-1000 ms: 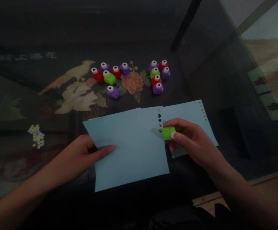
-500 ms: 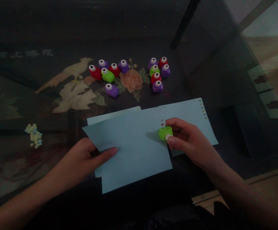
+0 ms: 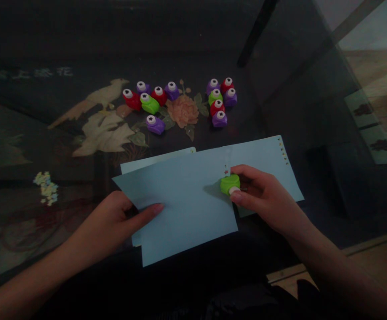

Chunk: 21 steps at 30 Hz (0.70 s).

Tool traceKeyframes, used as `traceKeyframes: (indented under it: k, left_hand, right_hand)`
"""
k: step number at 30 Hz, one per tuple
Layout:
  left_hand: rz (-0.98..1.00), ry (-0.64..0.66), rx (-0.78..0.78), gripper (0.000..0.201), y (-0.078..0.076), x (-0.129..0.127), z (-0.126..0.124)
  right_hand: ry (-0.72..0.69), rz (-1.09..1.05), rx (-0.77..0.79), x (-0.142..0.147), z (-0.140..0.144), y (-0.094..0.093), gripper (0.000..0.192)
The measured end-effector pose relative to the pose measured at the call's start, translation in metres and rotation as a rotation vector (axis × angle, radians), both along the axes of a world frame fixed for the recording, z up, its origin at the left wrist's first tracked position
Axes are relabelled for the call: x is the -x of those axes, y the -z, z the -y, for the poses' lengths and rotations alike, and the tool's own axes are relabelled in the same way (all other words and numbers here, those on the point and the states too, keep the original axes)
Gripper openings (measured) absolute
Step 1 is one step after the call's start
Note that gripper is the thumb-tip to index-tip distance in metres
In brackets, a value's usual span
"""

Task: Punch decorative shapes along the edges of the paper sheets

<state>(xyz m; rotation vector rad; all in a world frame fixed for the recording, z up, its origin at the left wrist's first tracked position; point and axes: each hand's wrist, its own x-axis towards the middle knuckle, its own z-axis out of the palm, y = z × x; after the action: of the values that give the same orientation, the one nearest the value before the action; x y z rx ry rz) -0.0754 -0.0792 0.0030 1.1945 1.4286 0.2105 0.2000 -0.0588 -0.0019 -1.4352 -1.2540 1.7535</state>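
Two hands work a light blue paper sheet [image 3: 183,204] on the dark bench [image 3: 280,66]: the right hand [image 3: 263,195] fingers pinch a green craft punch [image 3: 229,184] at its right edge; the left hand [image 3: 113,222] fingers press flat its near-left corner.

Matt, smooth pale-blue paper in the top sheet [image 3: 183,209], same flat finish in the second sheet [image 3: 263,155] lying under it. Glossy green plastic on the small punch [image 3: 230,183] pinched at the sheet's edge, with a paler, duller button end. Same shiny moulded plastic, red, purple and green with white caps, across the cluster of punches [image 3: 150,104] and the second cluster [image 3: 219,101]. Polished, reflective dark lacquer or glass over the tabletop [image 3: 63,53], with smooth inlaid bird and flower figures. Tiny matt paper cut-outs [image 3: 46,187] at the left.
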Motion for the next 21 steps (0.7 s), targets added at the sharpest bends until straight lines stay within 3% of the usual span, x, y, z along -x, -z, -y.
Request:
traceKeyframes:
  k: [21]
  left_hand:
    - [0.015,0.011,-0.004,0.029,-0.002,-0.0028,-0.0028]
  right_hand:
    - [0.017,-0.064,0.023,0.0054,0.0008,-0.0022,0.026]
